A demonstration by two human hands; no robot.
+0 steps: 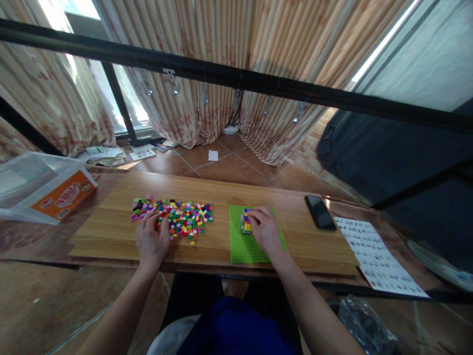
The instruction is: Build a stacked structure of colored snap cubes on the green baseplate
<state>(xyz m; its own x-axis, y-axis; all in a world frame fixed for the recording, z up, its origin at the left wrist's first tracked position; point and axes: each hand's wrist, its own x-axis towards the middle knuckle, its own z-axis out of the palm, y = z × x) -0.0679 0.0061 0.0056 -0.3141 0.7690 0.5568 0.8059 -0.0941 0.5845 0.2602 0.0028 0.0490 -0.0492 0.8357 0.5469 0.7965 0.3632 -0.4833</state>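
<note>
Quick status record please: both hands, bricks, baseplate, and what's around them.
Left hand: at the left part of the loose bricks; grip unclear
Right hand: fingertips at the stack; whether they hold a brick is unclear
Loose bricks: many colours, spread left of the baseplate
Baseplate: green, on the wooden board, bearing the stack
Phone: right of the baseplate, screen dark
Sheet: printed, right of the phone
Bin: far left, orange label

Bricks (187, 217) lie left on the tabletop (207, 254), a build (245, 226) on the baseplate (244, 250) right of them, then the phone (320, 213), with the bin (64, 196) far left and a sheet (379, 254) far right.
</note>
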